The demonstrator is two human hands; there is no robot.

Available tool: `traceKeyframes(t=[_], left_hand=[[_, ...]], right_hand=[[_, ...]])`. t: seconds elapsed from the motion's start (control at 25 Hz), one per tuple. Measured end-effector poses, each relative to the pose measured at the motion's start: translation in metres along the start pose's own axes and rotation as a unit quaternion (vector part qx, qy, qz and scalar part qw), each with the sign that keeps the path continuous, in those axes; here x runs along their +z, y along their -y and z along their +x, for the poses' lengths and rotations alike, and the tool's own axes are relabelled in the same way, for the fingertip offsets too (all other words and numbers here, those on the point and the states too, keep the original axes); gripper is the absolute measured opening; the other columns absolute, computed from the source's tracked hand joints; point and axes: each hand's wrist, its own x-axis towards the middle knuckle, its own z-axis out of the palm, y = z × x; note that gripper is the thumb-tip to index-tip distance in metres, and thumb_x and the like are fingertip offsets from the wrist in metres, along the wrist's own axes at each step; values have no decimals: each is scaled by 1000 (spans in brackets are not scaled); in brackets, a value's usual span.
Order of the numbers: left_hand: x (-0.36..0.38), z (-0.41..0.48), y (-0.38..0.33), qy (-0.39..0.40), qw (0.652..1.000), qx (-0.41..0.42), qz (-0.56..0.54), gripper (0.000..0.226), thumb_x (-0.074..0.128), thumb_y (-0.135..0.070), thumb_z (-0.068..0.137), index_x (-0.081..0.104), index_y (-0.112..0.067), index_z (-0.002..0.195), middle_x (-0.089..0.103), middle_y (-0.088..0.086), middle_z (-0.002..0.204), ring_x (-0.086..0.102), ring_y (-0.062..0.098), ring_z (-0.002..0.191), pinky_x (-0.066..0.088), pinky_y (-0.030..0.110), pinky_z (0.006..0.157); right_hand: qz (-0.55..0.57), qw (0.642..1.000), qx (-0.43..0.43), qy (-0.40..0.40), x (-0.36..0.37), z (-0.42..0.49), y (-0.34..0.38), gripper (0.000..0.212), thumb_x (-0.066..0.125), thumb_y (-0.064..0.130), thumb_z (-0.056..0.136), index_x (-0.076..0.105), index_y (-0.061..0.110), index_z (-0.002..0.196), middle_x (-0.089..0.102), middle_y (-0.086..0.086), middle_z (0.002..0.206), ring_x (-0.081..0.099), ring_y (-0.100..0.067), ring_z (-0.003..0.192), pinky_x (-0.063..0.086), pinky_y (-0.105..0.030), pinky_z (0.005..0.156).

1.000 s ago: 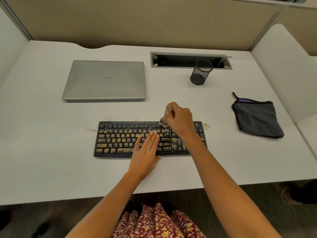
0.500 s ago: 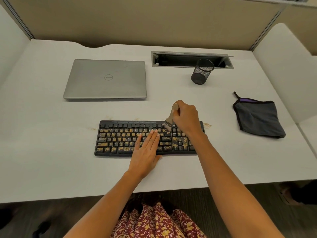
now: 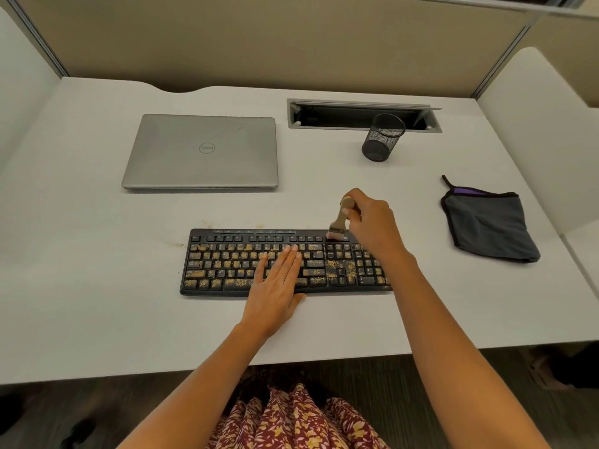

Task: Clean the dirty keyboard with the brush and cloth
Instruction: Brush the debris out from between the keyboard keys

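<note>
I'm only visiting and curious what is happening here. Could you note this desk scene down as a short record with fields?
keyboard: black, covered in yellowish specks, on the desk
right hand: grips the brush, bristles on the top key row
left hand: flat on the middle keys, fingers straight
cloth: dark grey, lying to the right, untouched
behind: closed laptop, mesh cup

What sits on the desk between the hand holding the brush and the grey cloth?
Nothing: the head view shows only bare white desk between the right hand, gripping the brush, and the cloth.
</note>
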Motion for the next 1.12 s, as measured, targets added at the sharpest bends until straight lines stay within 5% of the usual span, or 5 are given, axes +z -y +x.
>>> traceKeyframes(t=[0.24, 0.52, 0.84, 1.12], left_hand=[[-3, 4, -8, 4, 1000, 10, -6, 86, 72, -48, 82, 37, -6, 148, 31, 10, 157, 23, 20, 147, 15, 52, 116], [-2, 9, -18, 14, 1000, 25, -5, 83, 71, -47, 84, 39, -5, 148, 32, 11, 157, 25, 22, 147, 16, 53, 116], [0, 17, -27, 56, 998, -16, -29, 76, 25, -59, 96, 36, -6, 149, 31, 10, 157, 26, 22, 147, 29, 56, 115], [2, 18, -27, 48, 999, -12, -8, 76, 36, -59, 95, 36, -5, 149, 31, 11, 157, 25, 22, 147, 24, 54, 116]], right_hand=[[76, 996, -30, 32, 6, -8, 8, 12, 56, 5, 94, 60, 16, 99, 65, 8, 86, 59, -10, 78, 43, -20, 67], [33, 998, 49, -1, -25, -21, -37, 14, 54, 5, 95, 60, 16, 101, 67, 3, 92, 62, -16, 85, 41, -15, 63], [87, 996, -13, -30, -10, -27, -18, 15, 53, 6, 96, 60, 18, 101, 68, 7, 90, 65, -11, 82, 52, -26, 69], [69, 998, -7, 4, -11, -27, -32, 14, 51, 5, 97, 57, 17, 103, 67, 6, 92, 62, -9, 82, 45, -19, 65]])
